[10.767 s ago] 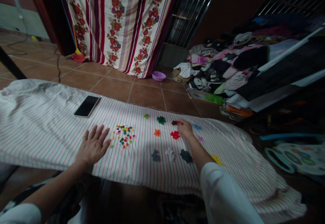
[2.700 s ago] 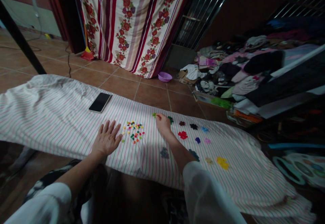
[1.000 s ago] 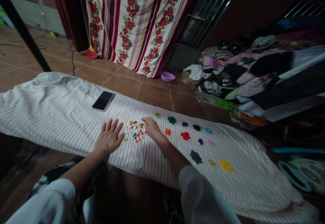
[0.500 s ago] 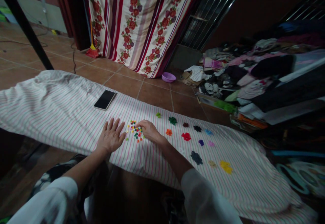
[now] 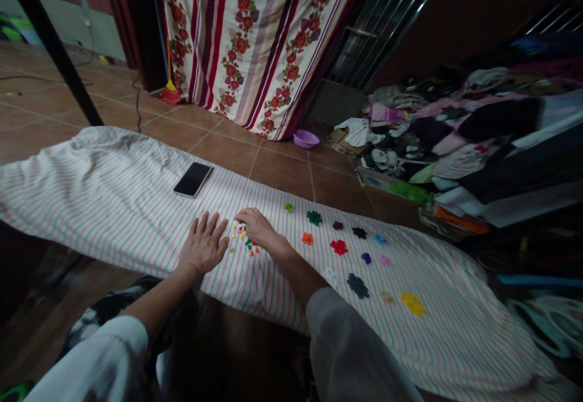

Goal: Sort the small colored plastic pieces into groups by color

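A striped cloth point(image 5: 91, 189) is spread in front of me. My left hand point(image 5: 203, 248) lies flat on it, fingers spread, holding nothing. Just right of it, my right hand point(image 5: 257, 227) rests over a heap of tiny mixed-colour pieces point(image 5: 240, 239), its fingers curled down onto them; what they pinch is hidden. To the right lie small one-colour clusters: green point(image 5: 314, 217), orange point(image 5: 307, 238), red point(image 5: 339, 247), dark grey point(image 5: 357, 285) and yellow point(image 5: 412, 302), among others.
A black phone point(image 5: 192, 179) lies on the cloth beyond my left hand. A flowered curtain point(image 5: 255, 37) hangs at the back. A purple bowl point(image 5: 305, 139) sits on the tiled floor. Piled clothes point(image 5: 446, 129) fill the right side.
My right hand has come back from the small green cluster leftward to the mixed heap and now covers part of it. My left hand has stayed flat on the cloth.
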A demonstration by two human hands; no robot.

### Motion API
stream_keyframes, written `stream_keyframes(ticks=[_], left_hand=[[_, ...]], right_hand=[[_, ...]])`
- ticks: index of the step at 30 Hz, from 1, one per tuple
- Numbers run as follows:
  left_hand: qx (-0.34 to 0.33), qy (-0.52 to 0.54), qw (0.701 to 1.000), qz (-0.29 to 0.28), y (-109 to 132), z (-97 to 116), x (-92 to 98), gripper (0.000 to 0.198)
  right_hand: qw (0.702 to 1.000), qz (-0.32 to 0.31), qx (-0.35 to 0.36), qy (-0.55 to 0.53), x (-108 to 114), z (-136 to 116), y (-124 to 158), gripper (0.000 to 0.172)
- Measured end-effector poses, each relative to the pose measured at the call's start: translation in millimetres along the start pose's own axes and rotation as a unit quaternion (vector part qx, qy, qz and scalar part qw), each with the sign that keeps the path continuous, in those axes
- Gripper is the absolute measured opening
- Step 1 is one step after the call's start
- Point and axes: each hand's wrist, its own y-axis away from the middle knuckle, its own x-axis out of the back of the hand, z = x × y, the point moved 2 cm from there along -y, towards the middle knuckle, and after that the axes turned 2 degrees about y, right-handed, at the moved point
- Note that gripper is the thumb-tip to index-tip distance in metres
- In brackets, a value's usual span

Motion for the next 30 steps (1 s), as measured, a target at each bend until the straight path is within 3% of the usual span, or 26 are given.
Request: stream_keyframes(ticks=[9,19,25,30], left_hand=[[0.002,0.006,1.0,0.003,0.1,1.9,3.1,0.051],[-0.01,0.018,1.0,0.017,1.1,-0.3,-1.2,0.05],[-0.015,0.005,1.0,-0.014,0.1,-1.4,-2.3,0.055],[-0.011,0.011,0.999,-0.033,-0.5,-0.9,-1.3,0.055]], right_hand=[[1.0,-0.008,0.013,-0.008,18.7,2.9,38.1,0.042],[0.989,0.135,0.036,-0.052,6.2,10.0,69.9,0.044],[0.965,0.238,-0.081,-0.071,0.5,19.0,75.0,0.043],[0.95,0.205,-0.232,-0.035,-3.2,21.4,88.8,0.032]])
